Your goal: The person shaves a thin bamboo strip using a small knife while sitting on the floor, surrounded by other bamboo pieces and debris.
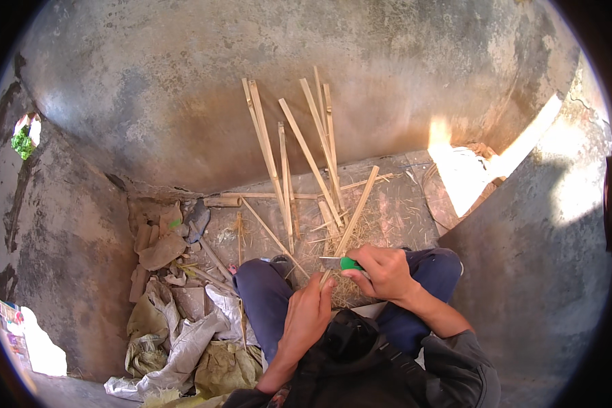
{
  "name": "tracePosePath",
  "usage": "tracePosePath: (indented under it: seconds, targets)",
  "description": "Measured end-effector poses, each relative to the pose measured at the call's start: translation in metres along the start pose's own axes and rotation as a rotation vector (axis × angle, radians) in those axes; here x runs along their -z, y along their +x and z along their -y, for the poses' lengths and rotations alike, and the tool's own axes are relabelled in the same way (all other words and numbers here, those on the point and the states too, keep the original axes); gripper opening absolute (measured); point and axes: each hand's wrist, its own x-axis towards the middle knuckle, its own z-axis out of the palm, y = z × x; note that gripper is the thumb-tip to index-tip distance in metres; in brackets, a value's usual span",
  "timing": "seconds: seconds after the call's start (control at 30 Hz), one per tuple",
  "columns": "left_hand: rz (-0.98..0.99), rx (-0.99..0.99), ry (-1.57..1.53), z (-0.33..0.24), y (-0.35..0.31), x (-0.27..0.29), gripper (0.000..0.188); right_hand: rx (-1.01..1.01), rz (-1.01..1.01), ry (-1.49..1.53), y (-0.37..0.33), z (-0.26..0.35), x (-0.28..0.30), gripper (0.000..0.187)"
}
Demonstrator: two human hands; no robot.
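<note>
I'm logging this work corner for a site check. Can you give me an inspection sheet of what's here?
Surface: bare concrete floor strewn with dry shavings.
Job's things: bamboo strip held at its near end; knife with green handle against it.
Clutter: split bamboo strips leaning on the wall; crumpled sacks and scraps at the left.
Grippers: left hand grips the strip; right hand grips the knife.
Cables: nothing seen.
Surroundings: stained concrete walls; sunlit patch at the right.
</note>
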Motion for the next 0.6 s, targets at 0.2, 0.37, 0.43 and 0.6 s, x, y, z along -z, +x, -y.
tracePosePath:
  seconds: [0.2,0.37,0.43,0.6]
  targets:
    - [0.034,0.07,0.0,-0.026,0.001,0.012,0.029,-0.002,-0.022,-0.047,0.001,0.002,-0.003,0.027]
    - [0.036,0.074,-0.008,-0.03,-0.001,0.014,0.035,0.018,-0.046,-0.042,0.004,0.001,-0.001,0.027]
    - [0.02,0.061,0.009,-0.029,-0.002,0.012,0.034,0.017,-0.037,-0.061,0.005,0.002,0.002,0.026]
    - [-0.005,0.097,0.024,-0.03,-0.006,0.013,0.032,0.018,-0.111,-0.135,0.009,-0.01,0.007,0.027]
